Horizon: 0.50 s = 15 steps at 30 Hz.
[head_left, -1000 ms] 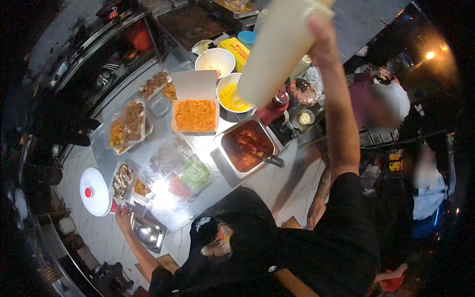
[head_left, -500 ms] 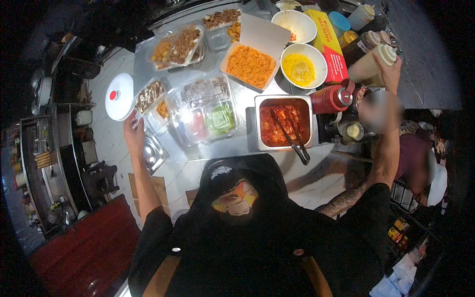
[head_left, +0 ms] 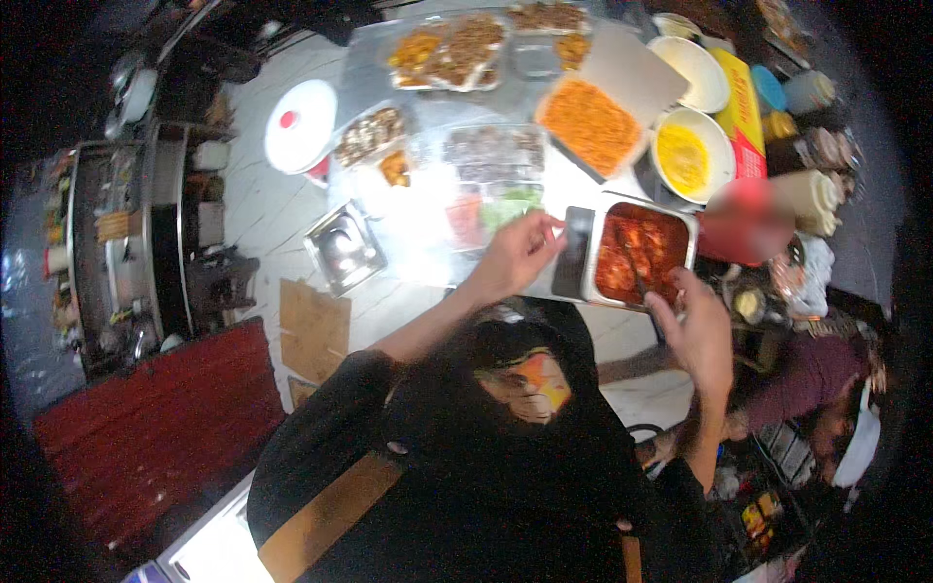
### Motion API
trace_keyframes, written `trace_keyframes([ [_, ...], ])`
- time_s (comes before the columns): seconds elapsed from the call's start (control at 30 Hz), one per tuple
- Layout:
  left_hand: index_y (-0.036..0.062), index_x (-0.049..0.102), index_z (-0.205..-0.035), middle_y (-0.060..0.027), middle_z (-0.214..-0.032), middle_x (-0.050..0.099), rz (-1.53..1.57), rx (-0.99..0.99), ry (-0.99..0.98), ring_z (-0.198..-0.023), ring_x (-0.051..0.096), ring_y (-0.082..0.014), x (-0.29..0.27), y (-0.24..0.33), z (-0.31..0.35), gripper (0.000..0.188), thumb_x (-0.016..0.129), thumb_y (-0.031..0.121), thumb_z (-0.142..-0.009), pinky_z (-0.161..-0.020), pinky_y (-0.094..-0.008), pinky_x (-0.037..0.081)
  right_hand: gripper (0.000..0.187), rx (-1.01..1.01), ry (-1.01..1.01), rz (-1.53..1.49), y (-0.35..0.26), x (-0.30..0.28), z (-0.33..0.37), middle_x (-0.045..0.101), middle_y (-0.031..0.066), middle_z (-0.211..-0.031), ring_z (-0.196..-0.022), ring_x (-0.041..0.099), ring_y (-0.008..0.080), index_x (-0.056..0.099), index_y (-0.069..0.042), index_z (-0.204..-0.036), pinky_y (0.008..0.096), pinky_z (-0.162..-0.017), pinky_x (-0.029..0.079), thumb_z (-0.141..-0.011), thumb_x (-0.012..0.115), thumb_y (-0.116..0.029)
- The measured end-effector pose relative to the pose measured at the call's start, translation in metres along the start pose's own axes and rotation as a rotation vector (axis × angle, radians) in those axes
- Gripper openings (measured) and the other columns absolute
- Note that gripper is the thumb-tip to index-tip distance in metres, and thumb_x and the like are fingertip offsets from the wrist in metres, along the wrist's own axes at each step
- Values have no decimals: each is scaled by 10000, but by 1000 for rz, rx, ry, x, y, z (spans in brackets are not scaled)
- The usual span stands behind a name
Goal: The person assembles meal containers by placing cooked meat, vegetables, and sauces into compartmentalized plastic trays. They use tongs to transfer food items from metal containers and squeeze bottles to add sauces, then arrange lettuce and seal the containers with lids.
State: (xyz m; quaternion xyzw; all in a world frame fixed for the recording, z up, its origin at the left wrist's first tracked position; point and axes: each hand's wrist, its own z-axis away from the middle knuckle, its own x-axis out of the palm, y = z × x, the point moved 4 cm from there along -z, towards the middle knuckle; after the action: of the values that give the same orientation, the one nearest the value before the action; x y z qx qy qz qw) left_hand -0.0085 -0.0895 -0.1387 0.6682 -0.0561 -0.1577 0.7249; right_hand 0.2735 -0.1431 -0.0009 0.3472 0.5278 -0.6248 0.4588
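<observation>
A square metal pan [head_left: 591, 282] of red-sauced food [head_left: 632, 243] sits at the table's near edge. Dark tongs [head_left: 630, 260] lean in it, and my right hand [head_left: 698, 335] is closed around their handle end, thumb and fingers at the pan's near rim. My left hand [head_left: 520, 255] hovers left of the pan, fingers bent together, slightly blurred; a small red spot shows at the fingertips. Beside it lies a dark flat rectangular object [head_left: 573, 251]. Farther left stands a clear compartment container [head_left: 496, 155] with dark, pink and green fillings, smeared by glare.
Beyond are a carton of orange rice [head_left: 593, 126], a white bowl with yellow food [head_left: 680, 155], and food trays [head_left: 447, 53]. A blurred red bottle [head_left: 743, 219] and pale squeeze bottle [head_left: 807, 199] stand right. A white lid [head_left: 301, 126] and metal pan [head_left: 345, 248] sit left.
My right hand has left the pale squeeze bottle and come to the tongs. My left hand has moved from beside the white lid toward the red-food pan. The view has shifted.
</observation>
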Motion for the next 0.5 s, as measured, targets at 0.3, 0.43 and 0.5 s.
trace_keyframes([
  [0.3,9,612,-1302,-207,-1207,699,-658,-67,740,-1119,669,-309,-410,-146,10,383,630,189,-964,-981,-412,496,369,60,27,69,24,64,-20,664,250,-949,-902,628,453,618,20,-1158,509,-820,508,-922,687,-256],
  [0.43,-11,549,-1382,-190,-1157,682,-604,-159,600,-965,684,-237,-397,-183,-4,521,666,253,-949,-808,-355,545,322,250,-149,105,25,16,-1,661,270,-1103,-1012,634,449,666,16,-1141,499,-886,502,-904,687,-202],
  [0.5,-26,539,-1379,-171,-1108,688,-539,-275,584,-872,676,-230,-382,-189,-14,520,669,240,-951,-764,-357,542,310,265,-115,38,14,-4,13,652,258,-1165,-1053,639,426,671,1,-1141,484,-951,507,-884,698,-171],
])
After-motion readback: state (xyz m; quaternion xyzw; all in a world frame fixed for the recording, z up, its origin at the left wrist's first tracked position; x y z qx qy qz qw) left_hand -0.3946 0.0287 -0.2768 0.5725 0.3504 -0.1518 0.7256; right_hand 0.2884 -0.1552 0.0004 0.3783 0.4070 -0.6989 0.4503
